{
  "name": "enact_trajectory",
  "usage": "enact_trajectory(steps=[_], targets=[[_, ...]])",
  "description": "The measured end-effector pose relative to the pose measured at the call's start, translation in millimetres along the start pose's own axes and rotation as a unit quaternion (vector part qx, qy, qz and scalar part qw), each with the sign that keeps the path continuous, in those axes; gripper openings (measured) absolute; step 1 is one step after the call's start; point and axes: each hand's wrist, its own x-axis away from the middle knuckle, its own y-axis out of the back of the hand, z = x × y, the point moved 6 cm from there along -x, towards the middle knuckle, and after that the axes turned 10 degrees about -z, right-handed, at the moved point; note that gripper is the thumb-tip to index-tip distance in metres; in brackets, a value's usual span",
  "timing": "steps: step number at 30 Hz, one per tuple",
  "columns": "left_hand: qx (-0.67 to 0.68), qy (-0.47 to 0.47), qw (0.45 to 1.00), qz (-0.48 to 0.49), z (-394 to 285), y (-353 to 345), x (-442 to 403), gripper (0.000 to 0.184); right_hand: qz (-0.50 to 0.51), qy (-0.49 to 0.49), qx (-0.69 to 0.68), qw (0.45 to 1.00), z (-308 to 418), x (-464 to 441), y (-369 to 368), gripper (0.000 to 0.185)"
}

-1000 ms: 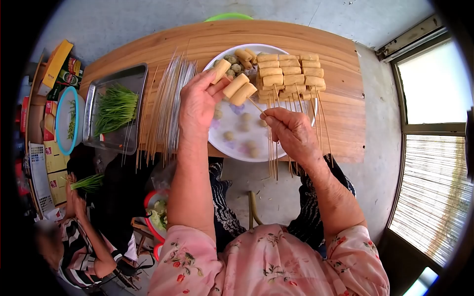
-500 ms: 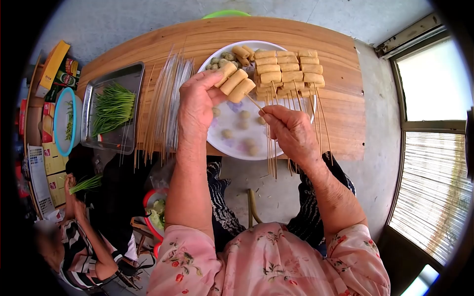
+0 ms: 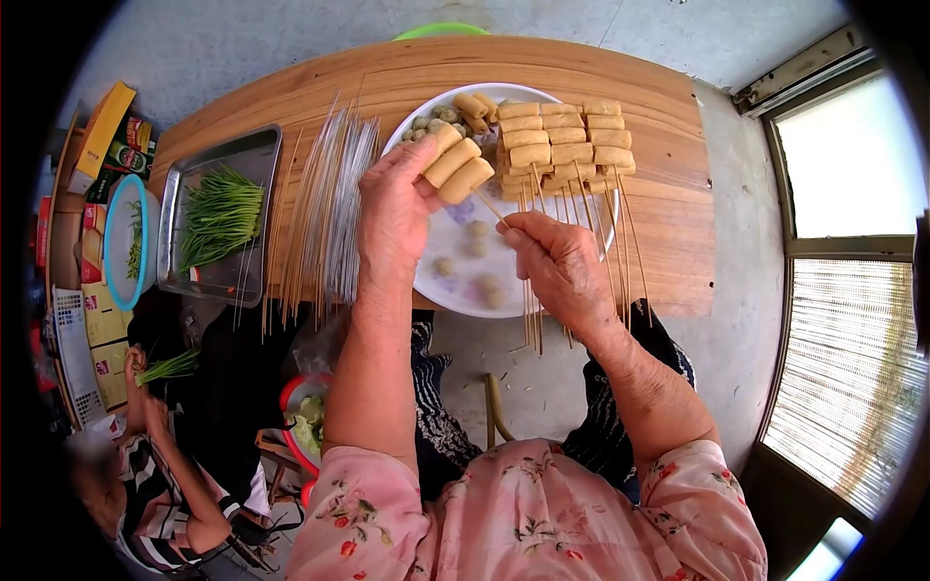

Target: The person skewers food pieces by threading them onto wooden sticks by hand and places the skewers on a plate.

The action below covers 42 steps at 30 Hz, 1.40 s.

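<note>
Three tan cylindrical food rolls (image 3: 453, 163) sit side by side on a thin wooden skewer (image 3: 489, 206). My left hand (image 3: 395, 208) is closed around the upper end of the rolls. My right hand (image 3: 560, 263) pinches the skewer below the lowest roll. Both hands are above a large white plate (image 3: 441, 274). To the right on the plate lies a stack of skewered rolls (image 3: 572, 153), with sticks pointing towards me. Loose rolls (image 3: 475, 105) and greenish-grey balls (image 3: 421, 126) are at the back left, and a few pale balls (image 3: 477, 248) lie nearer the middle.
Left of the plate, many thin skewers (image 3: 334, 203) lie on the wooden table (image 3: 668, 194). Beyond them, a metal tray (image 3: 174, 247) holds green stalks (image 3: 223, 215). Another person (image 3: 170, 474) at lower left holds green stalks. A red-rimmed basin (image 3: 308, 416) stands below.
The right hand has shifted slightly left with the skewer, and the rolls have moved a little left and down. The left hand keeps its hold.
</note>
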Motion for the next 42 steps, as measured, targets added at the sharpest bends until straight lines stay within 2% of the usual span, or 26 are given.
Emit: enact_trajectory(steps=[11,16,20,23,30,37,40,42], targets=[[0.003,0.009,0.999,0.036,4.6,-12.9,11.5,0.032,0.001,-0.037,-0.033,0.999,2.3,-3.8,0.5,0.018],[0.003,-0.024,0.999,-0.021,1.6,-6.5,3.0,0.031,0.037,0.009,0.036,0.999,3.2,0.0,4.7,0.019],[0.005,-0.031,0.999,-0.025,2.0,-4.5,-2.0,0.032,0.007,0.122,0.156,0.98,5.9,7.3,12.1,0.015],[-0.003,-0.032,0.999,-0.02,-0.3,-8.9,1.5,0.031,-0.004,0.123,0.092,0.988,8.4,8.4,23.0,0.01],[-0.076,0.0,0.997,-0.007,2.6,-16.6,7.3,0.027,-0.153,0.015,0.061,0.986,-18.7,-12.0,60.8,0.013],[-0.07,0.006,0.997,0.007,5.4,-9.5,1.3,0.025,-0.16,0.019,0.113,0.98,-29.5,-28.0,66.4,0.016],[-0.062,-0.005,0.998,-0.014,-3.7,2.2,-4.3,0.025,-0.132,0.037,0.219,0.966,-33.2,-28.3,63.3,0.019],[-0.052,-0.027,0.998,-0.038,-14.0,12.6,-7.6,0.024,-0.158,0.071,0.255,0.951,-21.2,-22.0,67.7,0.02]])
